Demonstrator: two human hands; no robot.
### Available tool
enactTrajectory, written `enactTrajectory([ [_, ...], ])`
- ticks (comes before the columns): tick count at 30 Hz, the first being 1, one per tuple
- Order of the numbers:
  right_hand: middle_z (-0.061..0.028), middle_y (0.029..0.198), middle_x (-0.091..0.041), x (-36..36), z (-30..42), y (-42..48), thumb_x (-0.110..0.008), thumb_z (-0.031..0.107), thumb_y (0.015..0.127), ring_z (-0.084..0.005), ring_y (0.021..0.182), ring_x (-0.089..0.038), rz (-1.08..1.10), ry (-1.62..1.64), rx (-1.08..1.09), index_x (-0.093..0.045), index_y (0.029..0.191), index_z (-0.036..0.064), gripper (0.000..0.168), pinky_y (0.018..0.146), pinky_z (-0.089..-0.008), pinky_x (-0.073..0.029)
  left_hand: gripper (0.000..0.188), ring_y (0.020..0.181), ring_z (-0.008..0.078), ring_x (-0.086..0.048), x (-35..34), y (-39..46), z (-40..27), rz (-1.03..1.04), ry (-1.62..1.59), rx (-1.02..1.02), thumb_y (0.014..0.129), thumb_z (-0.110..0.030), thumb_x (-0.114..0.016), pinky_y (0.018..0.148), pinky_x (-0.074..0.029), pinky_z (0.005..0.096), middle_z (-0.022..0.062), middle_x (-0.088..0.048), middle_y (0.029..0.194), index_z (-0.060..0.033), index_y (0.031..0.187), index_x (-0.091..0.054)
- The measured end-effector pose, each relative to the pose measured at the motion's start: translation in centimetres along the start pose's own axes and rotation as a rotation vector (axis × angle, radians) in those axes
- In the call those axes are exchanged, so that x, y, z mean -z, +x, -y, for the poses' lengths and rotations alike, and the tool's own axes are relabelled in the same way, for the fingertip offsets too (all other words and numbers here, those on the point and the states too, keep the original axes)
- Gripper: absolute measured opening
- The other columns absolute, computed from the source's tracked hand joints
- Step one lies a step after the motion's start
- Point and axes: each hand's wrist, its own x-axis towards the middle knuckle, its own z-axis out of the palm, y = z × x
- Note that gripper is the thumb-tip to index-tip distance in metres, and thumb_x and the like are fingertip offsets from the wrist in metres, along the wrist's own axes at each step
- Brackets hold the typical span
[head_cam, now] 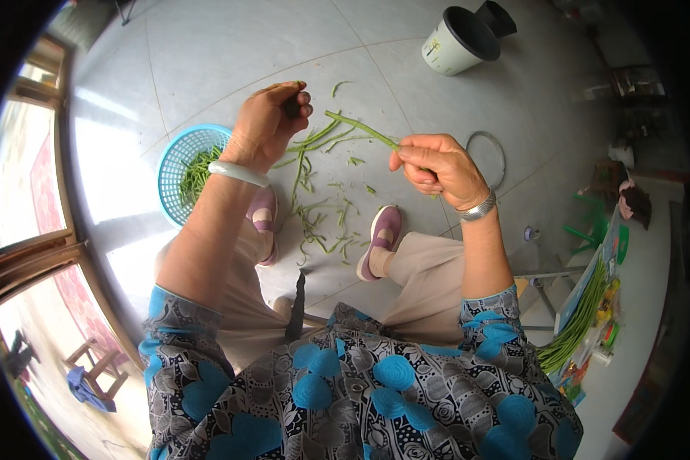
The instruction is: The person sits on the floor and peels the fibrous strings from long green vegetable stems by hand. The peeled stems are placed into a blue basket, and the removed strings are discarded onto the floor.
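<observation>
My right hand (pixel 428 167) pinches a long green bean (pixel 362 125) between thumb and fingers, and the bean's free end points up and left toward the other hand. My left hand (pixel 273 118) is raised with its fingers curled. A bit of green shows at its fingertips, and its palm is mostly hidden in shadow. Below and left of that hand stands a blue plastic basket (pixel 169 158) holding cut green bean pieces (pixel 198 175). Bean scraps (pixel 316 227) and several longer beans (pixel 322 133) lie on the floor between my shoes.
A pale bin (pixel 445 52) with a dark inside stands at the upper right. A metal ring (pixel 501 155) lies on the tiled floor (pixel 253 40). To my right, a bundle of long beans (pixel 575 322) rests on a table beside packets. Wood-framed glass (pixel 29 247) runs along the left.
</observation>
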Motion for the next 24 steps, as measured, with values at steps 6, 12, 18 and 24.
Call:
enactTrajectory([
  [6, 0.0069, 0.05, -0.036, 1.6, -0.3, 0.2, -0.052, 0.022, 0.098, -0.0031, 0.042, -0.026, 0.101, 0.057, -0.042, -0.062, 0.087, -0.005, 0.03, 0.04, -0.0222, -0.019, 0.031, 0.064, 0.0105, -0.049, -1.5, -1.6, -1.3, 0.267, 0.395, 0.233, 0.102, -0.024, -0.049, 0.053, -0.037, 0.0219, 0.0026, -0.055, 0.073, 0.0037, 0.103, -0.064],
  [12, 0.0077, 0.051, -0.037, 1.2, -0.3, 0.5, -0.057, 0.022, 0.096, -0.0018, 0.044, -0.027, 0.038, -0.126, -0.074, -0.065, 0.087, -0.003, 0.028, 0.041, -0.0216, -0.019, 0.027, 0.055, 0.0055, -0.043, -2.1, -2.0, 0.1, 0.606, 0.615, 0.356, 0.092, -0.029, -0.066, 0.051, -0.036, 0.0221, -0.003, -0.052, 0.062, -0.003, 0.09, -0.07],
  [18, 0.0056, 0.057, -0.049, -1.5, -1.9, 0.9, -0.065, 0.016, 0.092, -0.0049, 0.052, -0.038, -0.251, -0.67, 0.324, -0.067, 0.089, -0.002, 0.018, 0.047, -0.0233, -0.032, 0.02, 0.06, 0.0125, -0.05, -2.0, -1.2, 2.0, 0.421, 1.079, -0.016, 0.087, -0.018, -0.065, 0.056, -0.043, 0.0281, 0.0033, -0.057, 0.065, 0.0016, 0.087, -0.067],
  [24, 0.0041, 0.061, -0.051, -3.7, -1.0, 0.7, -0.066, 0.016, 0.091, -0.0054, 0.058, -0.041, -0.143, -0.666, 0.339, -0.067, 0.089, -0.002, 0.018, 0.052, -0.0245, -0.036, 0.02, 0.063, 0.0113, -0.054, 0.0, 0.2, 2.6, 0.236, 0.999, -0.133, 0.093, -0.015, -0.055, 0.058, -0.047, 0.0272, 0.0062, -0.061, 0.078, 0.0021, 0.092, -0.064],
])
